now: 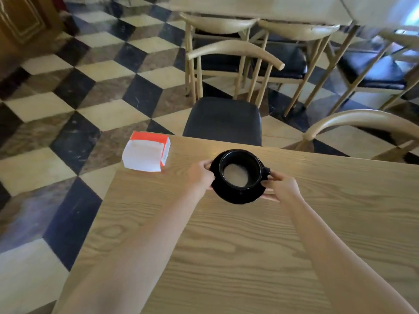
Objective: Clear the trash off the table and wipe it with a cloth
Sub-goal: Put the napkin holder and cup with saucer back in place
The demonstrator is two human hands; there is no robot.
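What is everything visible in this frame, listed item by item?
cup: one, black, pale liquid inside, on saucer
saucer: one, black, over table's far middle
tissue pack: one, white and orange, table's far left corner
table: one, light wood, foreground
chairs: about five, pale wood with black seats, beyond table
second table: one, pale, background
floor: black, cream and brown checks
left hand: one, grips saucer's left edge
right hand: one, grips saucer's right edge
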